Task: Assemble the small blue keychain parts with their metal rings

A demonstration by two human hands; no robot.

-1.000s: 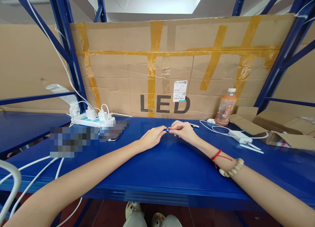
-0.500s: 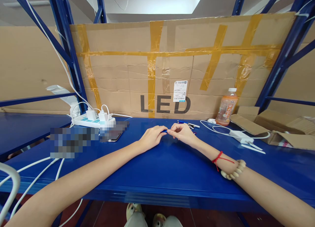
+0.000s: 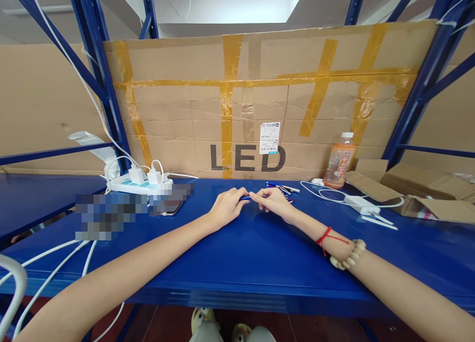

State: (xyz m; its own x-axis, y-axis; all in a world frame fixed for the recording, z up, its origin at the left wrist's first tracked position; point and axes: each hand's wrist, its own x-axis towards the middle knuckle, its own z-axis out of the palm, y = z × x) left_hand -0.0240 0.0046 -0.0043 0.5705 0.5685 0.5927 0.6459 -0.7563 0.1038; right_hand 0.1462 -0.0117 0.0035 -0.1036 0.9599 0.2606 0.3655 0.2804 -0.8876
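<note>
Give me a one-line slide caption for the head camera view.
Left hand and right hand pinch a small blue piece together at a blue shelf, near loose pens and an orange bottle.

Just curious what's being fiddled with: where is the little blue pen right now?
Head view: the blue pen is mid-shelf, pinched between the left hand and the right hand, in front of the cardboard marked LED.

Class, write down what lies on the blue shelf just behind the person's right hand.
A few loose pens, then the taped cardboard sheet printed LED. The right hand, pinching a thin blue piece with the left hand, covers part of them.
</note>
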